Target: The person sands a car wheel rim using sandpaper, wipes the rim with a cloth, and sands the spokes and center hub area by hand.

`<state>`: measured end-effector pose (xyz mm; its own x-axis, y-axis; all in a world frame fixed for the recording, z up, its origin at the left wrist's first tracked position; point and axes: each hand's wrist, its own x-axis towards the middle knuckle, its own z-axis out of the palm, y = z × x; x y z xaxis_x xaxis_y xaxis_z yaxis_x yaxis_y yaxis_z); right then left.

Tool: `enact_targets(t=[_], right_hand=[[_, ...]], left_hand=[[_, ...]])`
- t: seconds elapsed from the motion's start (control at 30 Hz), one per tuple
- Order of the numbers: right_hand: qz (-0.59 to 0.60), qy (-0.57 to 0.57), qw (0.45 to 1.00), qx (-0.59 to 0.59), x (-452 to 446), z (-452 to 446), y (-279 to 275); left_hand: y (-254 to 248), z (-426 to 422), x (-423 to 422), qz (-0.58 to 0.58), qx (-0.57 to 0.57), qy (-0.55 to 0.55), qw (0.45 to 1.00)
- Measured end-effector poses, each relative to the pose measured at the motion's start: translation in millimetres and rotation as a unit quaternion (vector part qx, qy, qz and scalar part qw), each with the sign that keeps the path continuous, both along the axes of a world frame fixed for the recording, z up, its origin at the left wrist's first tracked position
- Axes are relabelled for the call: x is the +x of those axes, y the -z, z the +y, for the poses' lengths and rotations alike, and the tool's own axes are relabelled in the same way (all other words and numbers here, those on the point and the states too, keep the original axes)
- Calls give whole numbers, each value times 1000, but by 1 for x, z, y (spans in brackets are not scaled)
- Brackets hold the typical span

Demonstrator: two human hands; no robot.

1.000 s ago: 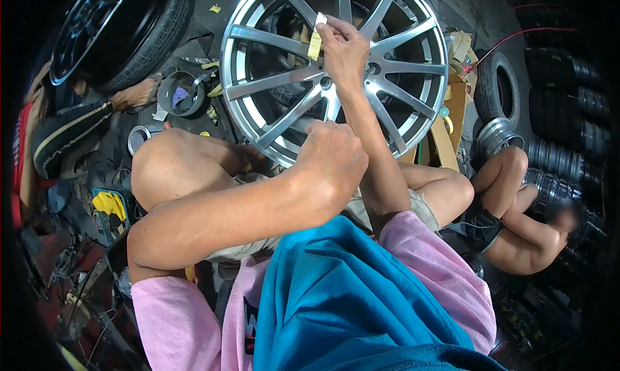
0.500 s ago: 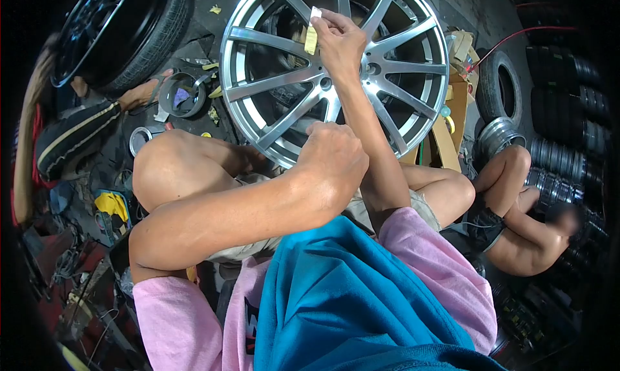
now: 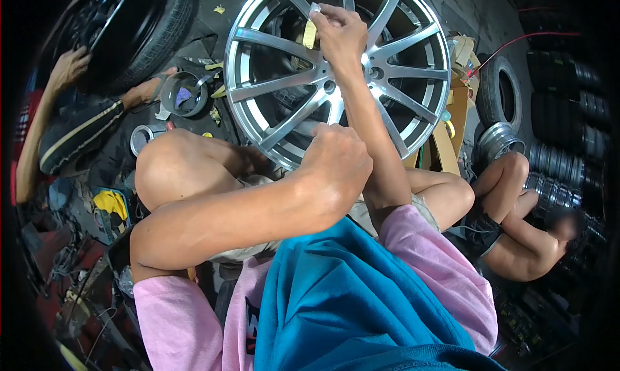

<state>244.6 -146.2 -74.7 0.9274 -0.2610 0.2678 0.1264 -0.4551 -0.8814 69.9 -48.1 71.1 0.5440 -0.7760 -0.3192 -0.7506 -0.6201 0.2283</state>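
Note:
A silver multi-spoke alloy wheel (image 3: 310, 103) stands in front of me, between my bent knees. Up near its hub, my right hand (image 3: 343, 38) is closed on a small yellowish strip (image 3: 310, 34) with a whitish top end; its material is unclear. Lower down, my left hand (image 3: 339, 156) is curled into a fist in front of the wheel's lower rim, back of the hand toward me. Its fingertips are mostly hidden, so I cannot make out what it grips or whether it touches the rim.
At upper left a person's hand (image 3: 70, 67) is by a dark wheel with a tire (image 3: 161, 41). A metal ring-shaped container (image 3: 184, 93) holds a purple cloth. To the right are cardboard (image 3: 445, 142), a tire (image 3: 500, 90), a bare rim (image 3: 498, 140), and another seated person (image 3: 526, 242).
The wheel appears slightly farther right in view. At left, the other person's hand has come into clearer sight beside the dark wheel. My hands keep nearly the same pose.

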Motion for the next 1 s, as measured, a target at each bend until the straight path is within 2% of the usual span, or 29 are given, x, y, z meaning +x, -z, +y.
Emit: enact_targets(t=[0.07,0.17,0.47,0.67,0.87,1.0], right_hand=[[30,-15,999,1,0,-4,4],[49,17,996,67,-13,-6,5],[32,-9,999,18,5,12,-3],[28,11,999,41,33,26,1],[50,-1,998,47,52,41,-10],[32,-2,999,22,60,47,-14]], left_hand=[[0,1,0,8,4,1,1000],[0,5,-2,-5,0,-1,1000],[3,7,-8,-31,-25,-35,999],[3,14,-11,-35,-38,-45,998],[-1,23,-14,-88,-66,-34,993],[0,25,-14,-94,-85,-55,990]])
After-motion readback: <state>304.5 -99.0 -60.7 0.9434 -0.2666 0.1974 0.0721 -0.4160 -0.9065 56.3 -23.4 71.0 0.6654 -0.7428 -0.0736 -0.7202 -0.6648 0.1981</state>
